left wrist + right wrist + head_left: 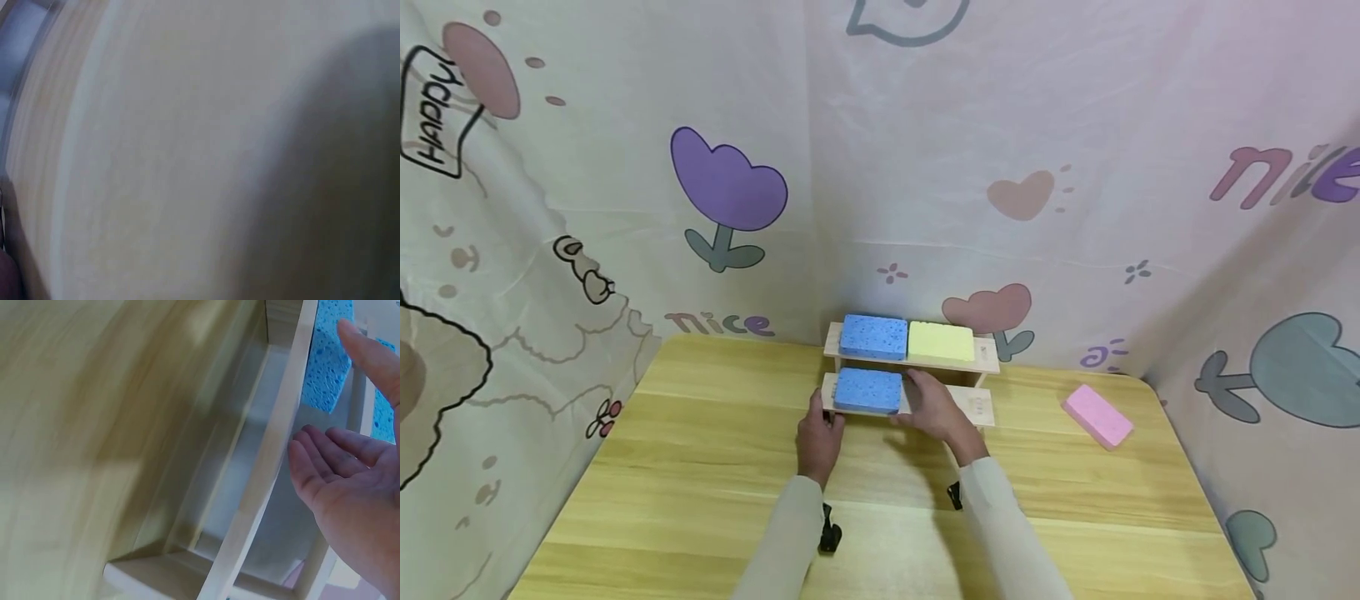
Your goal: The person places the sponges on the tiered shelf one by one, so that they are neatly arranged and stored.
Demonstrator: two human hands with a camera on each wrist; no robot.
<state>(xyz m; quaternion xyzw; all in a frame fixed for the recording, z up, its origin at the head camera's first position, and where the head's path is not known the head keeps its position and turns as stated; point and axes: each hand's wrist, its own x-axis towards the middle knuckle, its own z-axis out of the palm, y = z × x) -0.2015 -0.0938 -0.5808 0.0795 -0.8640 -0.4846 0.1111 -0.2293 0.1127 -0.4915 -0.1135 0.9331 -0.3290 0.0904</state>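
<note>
A two-step wooden rack (962, 402) stands at the back of the table. On its lower step lies a blue speckled sponge (868, 391). My left hand (818, 442) grips the left end of that step, thumb at the front edge and fingers along the end. To the right of the sponge is my right hand (936, 410), over the step. In the right wrist view its thumb is raised beside the blue sponge (326, 359), and the loosely bent fingers (306, 469) lie near the sponge's end. Only blurred wood and a shadow fill most of the left wrist view.
The upper step carries another blue sponge (873, 337) and a yellow sponge (941, 342) side by side. A pink sponge (1097, 417) lies at the right of the wooden table (715, 467). Patterned cloth (880, 150) hangs close behind the rack.
</note>
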